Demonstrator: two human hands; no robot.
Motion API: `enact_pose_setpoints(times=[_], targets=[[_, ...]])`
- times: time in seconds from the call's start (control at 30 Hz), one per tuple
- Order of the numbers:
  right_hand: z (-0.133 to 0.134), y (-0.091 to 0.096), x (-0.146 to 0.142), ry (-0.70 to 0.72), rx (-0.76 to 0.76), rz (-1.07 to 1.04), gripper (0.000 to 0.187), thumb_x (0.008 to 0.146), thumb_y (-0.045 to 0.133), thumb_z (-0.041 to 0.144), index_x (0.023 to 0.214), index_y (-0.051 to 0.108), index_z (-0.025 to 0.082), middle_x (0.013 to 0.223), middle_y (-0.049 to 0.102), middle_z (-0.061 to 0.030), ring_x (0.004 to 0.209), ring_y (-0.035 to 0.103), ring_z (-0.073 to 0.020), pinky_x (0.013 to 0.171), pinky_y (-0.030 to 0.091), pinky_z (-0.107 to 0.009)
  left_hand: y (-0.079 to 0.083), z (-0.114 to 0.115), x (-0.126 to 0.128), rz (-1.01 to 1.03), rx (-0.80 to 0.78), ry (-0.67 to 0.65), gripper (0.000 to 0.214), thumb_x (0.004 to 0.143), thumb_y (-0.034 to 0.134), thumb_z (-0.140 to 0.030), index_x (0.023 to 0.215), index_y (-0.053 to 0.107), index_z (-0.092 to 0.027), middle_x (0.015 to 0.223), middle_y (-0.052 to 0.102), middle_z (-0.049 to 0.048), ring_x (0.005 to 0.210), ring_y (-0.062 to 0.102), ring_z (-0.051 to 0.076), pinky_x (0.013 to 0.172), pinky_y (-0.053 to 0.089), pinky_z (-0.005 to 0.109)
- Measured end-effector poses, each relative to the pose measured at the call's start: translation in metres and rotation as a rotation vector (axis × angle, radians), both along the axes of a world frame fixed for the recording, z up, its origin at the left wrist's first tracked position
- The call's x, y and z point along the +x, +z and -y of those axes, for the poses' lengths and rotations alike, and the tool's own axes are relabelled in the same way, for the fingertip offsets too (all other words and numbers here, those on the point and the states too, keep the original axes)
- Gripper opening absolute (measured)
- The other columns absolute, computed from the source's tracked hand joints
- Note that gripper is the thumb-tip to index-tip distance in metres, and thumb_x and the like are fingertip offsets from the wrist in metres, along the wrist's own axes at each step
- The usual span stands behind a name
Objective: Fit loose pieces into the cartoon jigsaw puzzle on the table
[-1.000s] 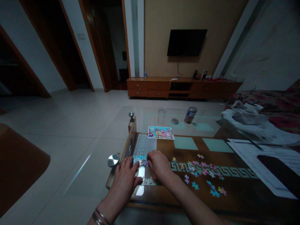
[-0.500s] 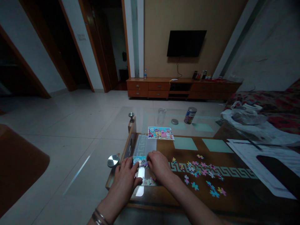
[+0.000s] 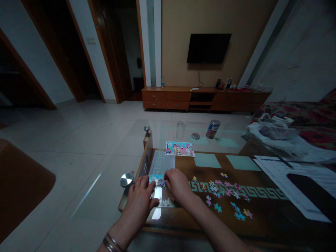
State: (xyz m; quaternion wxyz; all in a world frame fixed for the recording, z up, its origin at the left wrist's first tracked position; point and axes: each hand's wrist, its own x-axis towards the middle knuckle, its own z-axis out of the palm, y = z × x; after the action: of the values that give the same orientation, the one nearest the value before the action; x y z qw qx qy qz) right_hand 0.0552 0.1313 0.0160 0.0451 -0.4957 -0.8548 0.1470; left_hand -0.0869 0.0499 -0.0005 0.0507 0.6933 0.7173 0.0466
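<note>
A partly joined jigsaw puzzle (image 3: 166,203) lies on the glass table, with bare glass showing inside its frame of pieces. My left hand (image 3: 139,196) rests over its left side, fingers stretched out and thumb apart. At the right end of the top row, my right hand (image 3: 180,185) has its fingers curled closed on a jigsaw puzzle piece, mostly hidden beneath the fingertips. To the right, several loose jigsaw pieces (image 3: 217,208) are scattered, some overlapping in a pile. Beyond the puzzle lies a picture card (image 3: 180,149) with colourful cartoon figures.
A clear jar (image 3: 181,130), a metal lid (image 3: 195,136) and a lidded, printed can (image 3: 213,129) stand farther back on the table. Papers (image 3: 283,185) with a dark phone-like slab (image 3: 312,196) lie at right, near a plastic bag (image 3: 278,131). A round metal fitting (image 3: 126,180) sits at the left edge.
</note>
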Motion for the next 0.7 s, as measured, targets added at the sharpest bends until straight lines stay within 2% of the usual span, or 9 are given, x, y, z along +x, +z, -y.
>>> enact_pose_setpoints(times=[0.3,0.57,0.7], targets=[[-0.001,0.000,0.000,0.005,0.007,0.000,0.020,0.085,0.050,0.013,0.094,0.069,0.015,0.097,0.068,-0.0107,0.094,0.059,-0.0214,0.078,0.040,-0.029,-0.003,-0.001,-0.004,0.033,-0.024,-0.019,0.044,0.079,0.058,-0.026,0.123,0.056,-0.025,0.137,0.048,0.0110,0.127,0.040,0.033,0.098,0.039,0.050],[0.001,0.002,0.000,0.004,0.000,-0.003,0.021,0.086,0.050,0.013,0.094,0.069,0.015,0.097,0.068,-0.0112,0.094,0.059,-0.0215,0.077,0.041,-0.029,0.007,0.000,0.000,0.027,-0.036,-0.006,0.042,0.080,0.057,-0.025,0.121,0.057,-0.022,0.136,0.049,0.0120,0.127,0.041,0.033,0.098,0.040,0.050],[0.000,0.000,0.000,0.001,0.010,-0.011,0.021,0.086,0.049,0.014,0.093,0.069,0.015,0.096,0.068,-0.0107,0.092,0.059,-0.0214,0.076,0.041,-0.029,0.007,0.000,0.001,0.024,-0.031,0.001,0.042,0.080,0.057,-0.025,0.121,0.057,-0.021,0.137,0.049,0.0129,0.128,0.040,0.033,0.099,0.039,0.050]])
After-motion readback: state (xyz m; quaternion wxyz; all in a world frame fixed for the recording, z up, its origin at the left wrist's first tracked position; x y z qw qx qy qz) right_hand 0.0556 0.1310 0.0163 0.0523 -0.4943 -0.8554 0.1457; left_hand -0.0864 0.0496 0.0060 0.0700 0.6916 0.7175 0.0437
